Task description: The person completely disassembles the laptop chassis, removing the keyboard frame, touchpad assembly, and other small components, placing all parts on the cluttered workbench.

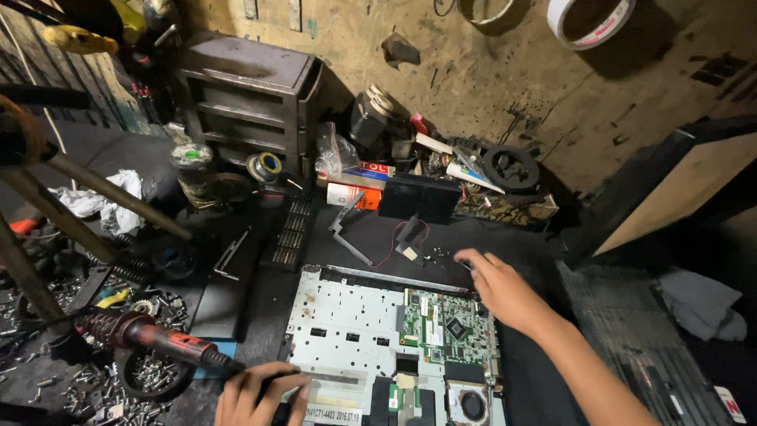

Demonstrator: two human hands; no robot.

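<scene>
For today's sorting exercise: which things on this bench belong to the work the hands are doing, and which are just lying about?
In the work:
opened laptop chassis
green circuit board
small loose screws, reached by the right hand
left hand at the chassis's near edge

Lying about:
drawer cabinet
solder spool
tape roll
red-handled tool
keyboard

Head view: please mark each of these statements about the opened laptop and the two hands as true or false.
1. The right hand reaches past the green circuit board toward small screws. True.
2. The left hand holds a hammer. False: it rests at the laptop chassis near edge; whether it grips a tool cannot be told.
3. A cooling fan sits at the chassis's near right. True.
4. A black drawer cabinet stands by the far wall. True.
5. The circuit board is red. False: green.
</scene>
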